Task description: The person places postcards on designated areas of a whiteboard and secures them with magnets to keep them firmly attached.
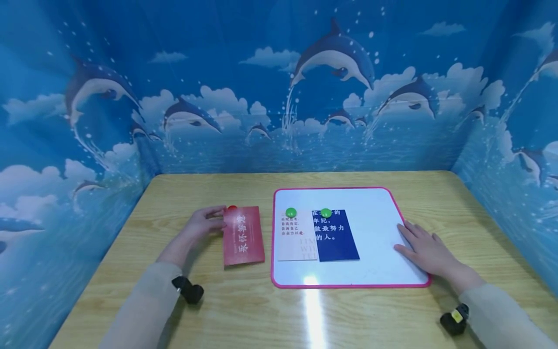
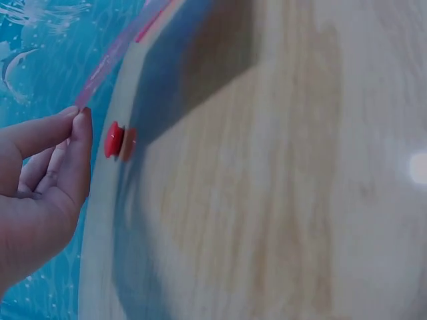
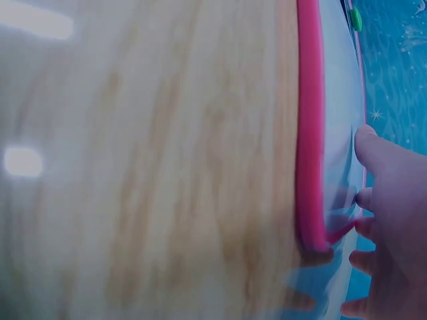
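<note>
My left hand pinches a red card with white writing by its left edge, between thumb and finger; in the left wrist view the card is seen edge-on, raised above the table. A red magnet sits on the table just behind it, mostly hidden by the card in the head view. My right hand rests with spread fingers on the right edge of a pink-framed whiteboard. On the board lie a pale card and a dark blue card, each with a green magnet at its top.
The light wood table carries the board right of centre. Blue curtains printed with dolphins enclose its back and sides. A black wrist camera is strapped to the left sleeve, another to the right.
</note>
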{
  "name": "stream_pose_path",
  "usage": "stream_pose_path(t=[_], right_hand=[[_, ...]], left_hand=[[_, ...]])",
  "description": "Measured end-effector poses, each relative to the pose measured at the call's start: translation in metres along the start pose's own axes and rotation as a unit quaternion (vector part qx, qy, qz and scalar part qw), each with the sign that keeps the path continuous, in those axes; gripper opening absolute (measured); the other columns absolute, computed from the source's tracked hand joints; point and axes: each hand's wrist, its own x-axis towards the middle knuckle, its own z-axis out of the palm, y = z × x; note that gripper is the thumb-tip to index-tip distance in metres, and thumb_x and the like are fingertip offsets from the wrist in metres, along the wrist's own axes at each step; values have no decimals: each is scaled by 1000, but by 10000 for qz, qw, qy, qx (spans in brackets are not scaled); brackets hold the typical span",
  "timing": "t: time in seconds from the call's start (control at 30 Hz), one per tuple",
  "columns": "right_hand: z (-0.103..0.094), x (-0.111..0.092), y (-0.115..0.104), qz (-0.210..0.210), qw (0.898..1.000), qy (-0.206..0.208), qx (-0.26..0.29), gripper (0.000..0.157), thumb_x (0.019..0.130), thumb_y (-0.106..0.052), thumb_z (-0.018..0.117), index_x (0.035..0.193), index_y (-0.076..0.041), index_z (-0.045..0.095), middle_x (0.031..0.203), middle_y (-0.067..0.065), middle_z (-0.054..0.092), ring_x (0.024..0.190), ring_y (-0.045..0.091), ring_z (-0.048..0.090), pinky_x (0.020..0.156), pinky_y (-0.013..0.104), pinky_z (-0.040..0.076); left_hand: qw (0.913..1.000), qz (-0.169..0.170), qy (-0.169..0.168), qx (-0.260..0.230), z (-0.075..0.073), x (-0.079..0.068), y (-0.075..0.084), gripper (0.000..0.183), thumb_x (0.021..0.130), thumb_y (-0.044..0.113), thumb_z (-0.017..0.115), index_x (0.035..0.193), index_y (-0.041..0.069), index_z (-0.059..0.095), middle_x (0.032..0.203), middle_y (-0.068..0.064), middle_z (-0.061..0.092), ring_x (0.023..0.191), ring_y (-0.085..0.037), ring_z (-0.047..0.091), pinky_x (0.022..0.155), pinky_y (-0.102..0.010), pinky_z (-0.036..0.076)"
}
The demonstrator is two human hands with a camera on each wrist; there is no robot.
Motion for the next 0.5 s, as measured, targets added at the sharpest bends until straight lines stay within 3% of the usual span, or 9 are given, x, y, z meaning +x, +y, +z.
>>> stream_pose_path(t=[0.23,0.3,0.5], right_hand=[[-2,-2,4,5,9999,-117,8,68,96,-46,43,141,4,35,146,28,30,129,55,25,94,77,21],[-3,-2,4,29,9999,-137,10,68,96,-47,43,141,3,34,146,28,29,129,55,25,94,77,21],[-3,-2,4,68,9998,-171,61,68,96,-48,42,142,3,34,147,28,28,130,55,24,95,77,20]], left_hand=[[9984,-298,-27,-478,14,5,18,61,91,1,55,146,8,30,151,-19,29,87,-2,61,92,-30,52],[9975,-337,-50,-625,22,8,24,61,91,1,55,146,9,31,151,-17,29,96,-10,63,93,-31,51],[9961,-278,-72,-835,52,14,45,59,91,0,55,145,10,34,148,-15,36,101,-14,61,92,-30,52]])
